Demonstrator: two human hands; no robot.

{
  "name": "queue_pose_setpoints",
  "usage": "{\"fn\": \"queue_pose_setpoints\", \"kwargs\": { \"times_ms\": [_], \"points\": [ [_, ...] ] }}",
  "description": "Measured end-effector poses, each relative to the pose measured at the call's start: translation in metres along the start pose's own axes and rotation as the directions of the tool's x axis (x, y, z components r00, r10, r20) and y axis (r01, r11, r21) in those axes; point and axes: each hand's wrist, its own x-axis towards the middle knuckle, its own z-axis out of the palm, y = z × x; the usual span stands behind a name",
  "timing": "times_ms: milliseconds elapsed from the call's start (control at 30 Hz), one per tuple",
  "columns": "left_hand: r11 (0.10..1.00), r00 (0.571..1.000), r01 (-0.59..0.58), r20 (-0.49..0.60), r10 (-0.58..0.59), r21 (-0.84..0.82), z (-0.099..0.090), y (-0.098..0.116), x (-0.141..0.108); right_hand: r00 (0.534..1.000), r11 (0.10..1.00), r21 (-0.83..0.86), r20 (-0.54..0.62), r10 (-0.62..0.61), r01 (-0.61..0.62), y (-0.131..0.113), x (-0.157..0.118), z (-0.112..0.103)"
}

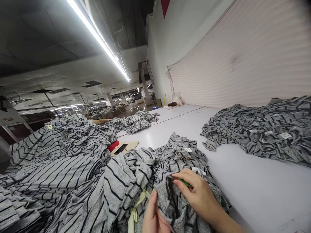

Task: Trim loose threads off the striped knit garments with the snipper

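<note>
A grey garment with black stripes [162, 191] is bunched up in front of me, its edge raised between my hands. My left hand [155, 215] grips the fabric from below, thumb on the near side. Thumb and forefinger of my right hand [194, 187] pinch the edge of the same garment. A slim green object [184, 182] shows in the right palm; most of it is covered by the fingers, so its kind is unclear. Dark lettering, small buttons [186, 159] and a white label [188, 150] lie on the cloth just beyond.
A large heap of striped garments [60, 171] fills the left side, with a pale yellow strip [136, 207] near my left hand. Another pile [262, 129] lies right on the white table [255, 184]. A phone [120, 149] rests on a notepad [132, 145] beside something red [113, 146].
</note>
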Motion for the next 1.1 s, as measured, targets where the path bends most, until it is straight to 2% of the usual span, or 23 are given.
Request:
{"fn": "queue_pose_setpoints", "kwargs": {
  "times_ms": [67, 100, 133, 200, 267, 300, 400, 533, 600, 633, 700, 767, 833, 933, 1100],
  "points": [
    [0.977, 0.989, -0.15, 0.013, 0.15, 0.149, 0.004, -0.002, -0.008, 0.998, 0.996, 0.069, 0.016, 0.058, -0.059, 0.001, 0.0, 0.0],
    [0.932, 0.964, -0.264, 0.055, 0.258, 0.249, 0.006, -0.002, -0.014, 0.996, 0.992, 0.098, 0.047, 0.075, -0.08, 0.002, 0.001, -0.001],
    [0.851, 0.922, -0.386, 0.114, 0.371, 0.355, 0.008, -0.002, -0.02, 0.993, 0.989, 0.119, 0.085, 0.083, -0.093, 0.003, 0.001, -0.002],
    [0.608, 0.799, -0.582, 0.237, 0.553, 0.541, 0.01, -0.001, -0.032, 0.983, 0.985, 0.131, 0.159, 0.087, -0.108, 0.004, 0.001, -0.004],
    [0.391, 0.691, -0.66, 0.315, 0.65, 0.641, 0.01, -0.002, -0.042, 0.974, 0.982, 0.135, 0.199, 0.105, -0.133, 0.006, -0.001, -0.008],
    [0.333, 0.657, -0.673, 0.328, 0.678, 0.66, 0.01, -0.003, -0.045, 0.971, 0.978, 0.137, 0.204, 0.126, -0.155, 0.006, -0.003, -0.01],
    [0.282, 0.603, -0.698, 0.329, 0.727, 0.658, 0.01, -0.008, -0.049, 0.956, 0.963, 0.165, 0.237, 0.172, -0.214, 0.003, -0.012, -0.012],
    [0.26, 0.562, -0.744, 0.364, 0.743, 0.616, 0.012, -0.003, -0.049, 0.96, 0.969, 0.196, 0.265, 0.093, -0.148, -0.004, -0.022, -0.013],
    [0.268, 0.568, -0.753, 0.386, 0.727, 0.601, 0.014, 0.007, -0.048, 0.981, 0.981, 0.149, 0.168, 0.096, -0.122, 0.0, -0.022, -0.018],
    [0.278, 0.588, -0.743, 0.395, 0.706, 0.609, 0.016, 0.014, -0.048, 0.992, 0.989, 0.096, 0.074, 0.105, -0.112, 0.005, -0.021, -0.023],
    [0.291, 0.65, -0.702, 0.419, 0.633, 0.649, 0.02, 0.028, -0.048, 0.982, 0.99, -0.059, -0.146, 0.117, -0.127, 0.016, -0.019, -0.034],
    [0.296, 0.71, -0.661, 0.446, 0.546, 0.689, 0.026, 0.04, -0.048, 0.956, 0.965, -0.177, -0.255, 0.146, -0.195, 0.027, -0.017, -0.043],
    [0.294, 0.732, -0.653, 0.482, 0.482, 0.698, 0.036, 0.049, -0.046, 0.959, 0.949, -0.193, -0.191, 0.212, -0.248, 0.033, -0.016, -0.047],
    [0.276, 0.743, -0.659, 0.546, 0.389, 0.7, 0.057, 0.057, -0.037, 0.977, 0.969, -0.123, -0.018, 0.212, -0.212, 0.031, -0.018, -0.044],
    [0.125, 0.714, -0.7, 0.684, 0.148, 0.703, 0.095, 0.048, -0.001, 0.988, 0.986, -0.064, 0.026, 0.153, -0.152, 0.02, -0.024, -0.04]
  ]
}}
